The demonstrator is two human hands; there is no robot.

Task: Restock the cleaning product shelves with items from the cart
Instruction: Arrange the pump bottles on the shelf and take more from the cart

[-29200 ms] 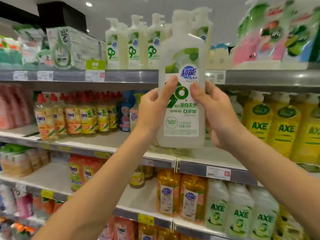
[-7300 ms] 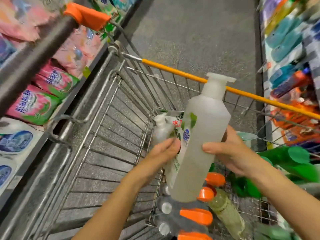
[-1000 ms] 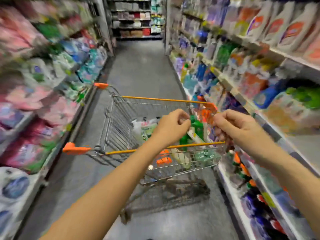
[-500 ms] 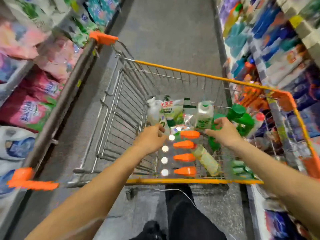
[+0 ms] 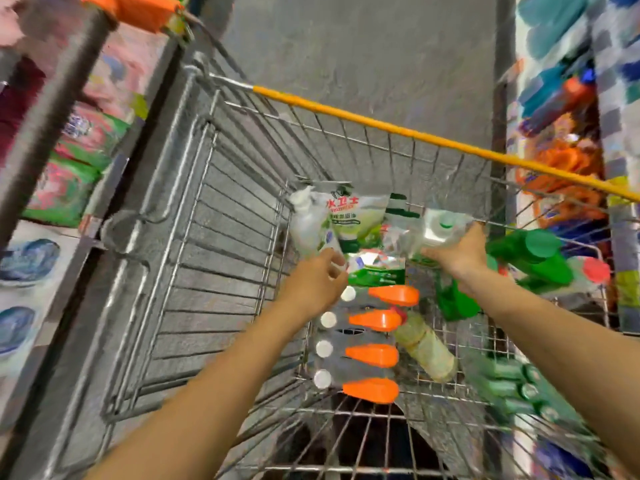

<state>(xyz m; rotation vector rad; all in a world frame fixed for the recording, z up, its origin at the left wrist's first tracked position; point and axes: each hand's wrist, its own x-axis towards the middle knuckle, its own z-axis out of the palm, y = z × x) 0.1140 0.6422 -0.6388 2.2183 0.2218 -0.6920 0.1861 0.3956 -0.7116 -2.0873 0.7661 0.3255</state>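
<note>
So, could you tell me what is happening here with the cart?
A person is leaning over a wire shopping cart with a yellow rim in a store aisle, reaching in with both bare hands. The left hand is at a white pump bottle; the right hand grips a clear plastic refill pack. Orange-capped grey bottles and green bottles lie in the cart.

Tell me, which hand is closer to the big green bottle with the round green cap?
The right hand. It reaches into the cart just beside the green bottle, touching a clear package. The left hand is farther off, across the cart by the white pump bottle.
</note>
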